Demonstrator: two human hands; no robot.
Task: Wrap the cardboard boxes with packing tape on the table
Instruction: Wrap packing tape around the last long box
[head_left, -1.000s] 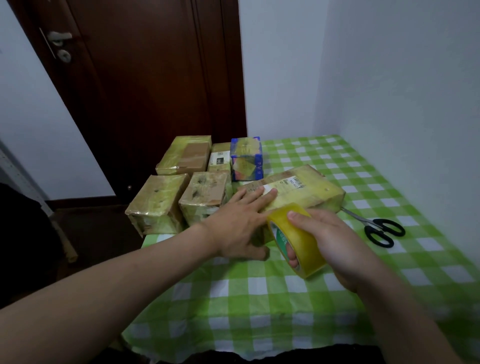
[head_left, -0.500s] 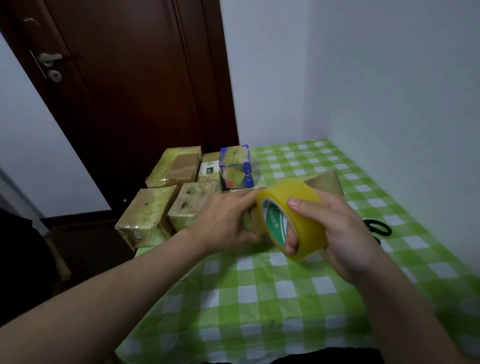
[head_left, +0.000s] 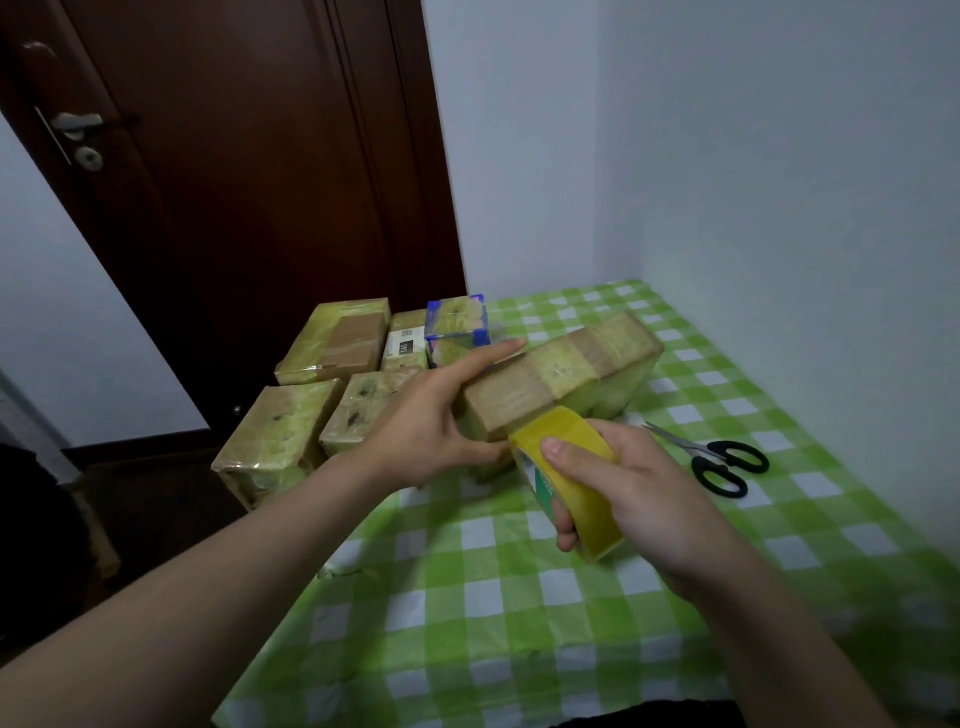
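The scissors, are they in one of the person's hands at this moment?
No, the scissors lie on the checked tablecloth, while the right hand holds the tape roll and the left hand the box.

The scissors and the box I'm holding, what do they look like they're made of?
Scissors: apparently metal blades, pale and shiny, with matte black handles, likely plastic. Box: brown cardboard, dull and fibrous where bare, with glossy yellowish tape bands across it.

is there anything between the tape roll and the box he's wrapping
Nothing visible. The right hand holds the tape roll right up against the near end of the box, which the left hand steadies. The scissors lie off to the right.
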